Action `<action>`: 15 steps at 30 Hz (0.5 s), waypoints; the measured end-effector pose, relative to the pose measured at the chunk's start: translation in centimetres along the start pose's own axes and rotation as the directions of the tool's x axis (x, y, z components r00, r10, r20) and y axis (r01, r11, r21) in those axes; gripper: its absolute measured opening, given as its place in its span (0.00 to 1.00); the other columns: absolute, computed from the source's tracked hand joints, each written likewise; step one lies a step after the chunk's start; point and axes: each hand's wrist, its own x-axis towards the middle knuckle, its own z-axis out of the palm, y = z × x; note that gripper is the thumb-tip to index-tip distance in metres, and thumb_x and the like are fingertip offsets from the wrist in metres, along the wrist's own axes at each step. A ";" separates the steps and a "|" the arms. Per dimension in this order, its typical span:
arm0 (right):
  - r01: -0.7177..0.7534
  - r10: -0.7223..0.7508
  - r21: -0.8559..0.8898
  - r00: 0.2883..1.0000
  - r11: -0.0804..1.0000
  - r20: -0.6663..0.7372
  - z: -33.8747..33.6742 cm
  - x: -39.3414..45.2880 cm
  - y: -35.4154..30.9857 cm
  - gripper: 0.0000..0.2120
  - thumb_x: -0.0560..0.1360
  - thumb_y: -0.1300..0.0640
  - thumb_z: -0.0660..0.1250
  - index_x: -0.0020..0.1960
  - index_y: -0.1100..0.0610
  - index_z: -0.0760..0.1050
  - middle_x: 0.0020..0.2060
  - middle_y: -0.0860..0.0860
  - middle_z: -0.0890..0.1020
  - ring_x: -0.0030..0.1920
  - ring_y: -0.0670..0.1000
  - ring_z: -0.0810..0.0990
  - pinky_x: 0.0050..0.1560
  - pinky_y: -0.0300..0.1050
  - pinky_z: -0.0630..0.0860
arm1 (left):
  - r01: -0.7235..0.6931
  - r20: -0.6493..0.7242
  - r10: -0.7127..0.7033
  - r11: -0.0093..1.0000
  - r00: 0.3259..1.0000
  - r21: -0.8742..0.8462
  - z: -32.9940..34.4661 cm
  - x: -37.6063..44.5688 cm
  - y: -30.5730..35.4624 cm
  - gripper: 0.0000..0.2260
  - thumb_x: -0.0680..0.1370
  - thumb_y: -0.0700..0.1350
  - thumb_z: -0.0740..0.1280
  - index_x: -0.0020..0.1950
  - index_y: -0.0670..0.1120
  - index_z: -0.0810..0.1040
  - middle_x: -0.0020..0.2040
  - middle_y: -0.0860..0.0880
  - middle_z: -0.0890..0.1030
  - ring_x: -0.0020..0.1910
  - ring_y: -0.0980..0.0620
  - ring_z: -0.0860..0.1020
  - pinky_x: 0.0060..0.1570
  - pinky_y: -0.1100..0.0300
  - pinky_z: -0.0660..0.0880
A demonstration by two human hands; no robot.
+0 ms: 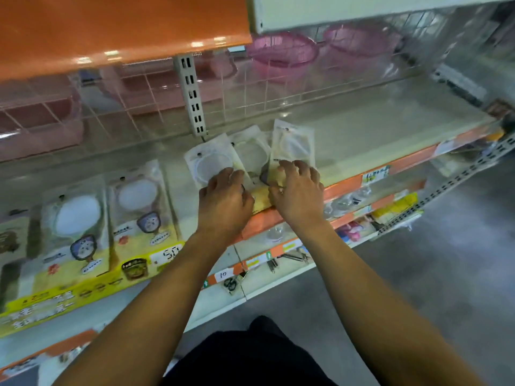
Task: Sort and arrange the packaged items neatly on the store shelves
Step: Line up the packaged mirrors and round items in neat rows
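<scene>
Both arms extended; left hand (224, 197) and right hand (299, 188) palm-down, fingers curled.
</scene>
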 end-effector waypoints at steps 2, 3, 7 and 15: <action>0.000 0.000 0.007 1.000 1.000 0.007 0.3 1.2 1.0 0.23 0.77 0.45 0.61 0.70 0.50 0.69 0.67 0.57 0.71 0.67 0.64 0.67 0.64 0.59 0.70 | 0.014 -0.004 -0.014 1.000 1.000 0.005 0.5 0.3 0.9 0.20 0.76 0.47 0.63 0.67 0.45 0.70 0.68 0.44 0.71 0.63 0.40 0.72 0.56 0.46 0.71; -0.003 0.003 0.011 1.000 1.000 0.019 0.4 1.8 1.5 0.24 0.77 0.44 0.60 0.71 0.50 0.68 0.68 0.57 0.70 0.68 0.64 0.67 0.65 0.60 0.69 | 0.014 -0.005 -0.014 1.000 1.000 0.005 0.6 0.5 1.2 0.20 0.76 0.47 0.62 0.67 0.45 0.70 0.68 0.44 0.72 0.63 0.40 0.71 0.56 0.46 0.71; -0.016 0.013 0.048 0.999 0.999 0.050 1.2 3.9 2.8 0.25 0.78 0.42 0.59 0.72 0.50 0.66 0.71 0.57 0.66 0.68 0.66 0.65 0.65 0.60 0.67 | 0.021 -0.008 -0.020 1.000 1.000 0.013 1.0 1.6 1.9 0.20 0.78 0.49 0.62 0.69 0.45 0.69 0.68 0.44 0.71 0.65 0.40 0.71 0.59 0.46 0.71; -0.091 0.088 0.056 0.994 0.994 0.067 2.1 7.0 2.7 0.26 0.77 0.38 0.58 0.72 0.47 0.62 0.73 0.55 0.61 0.68 0.65 0.63 0.65 0.58 0.64 | 0.043 -0.003 -0.043 0.999 0.999 -0.033 2.3 4.4 2.5 0.20 0.78 0.51 0.61 0.69 0.47 0.68 0.70 0.46 0.70 0.67 0.43 0.68 0.63 0.47 0.67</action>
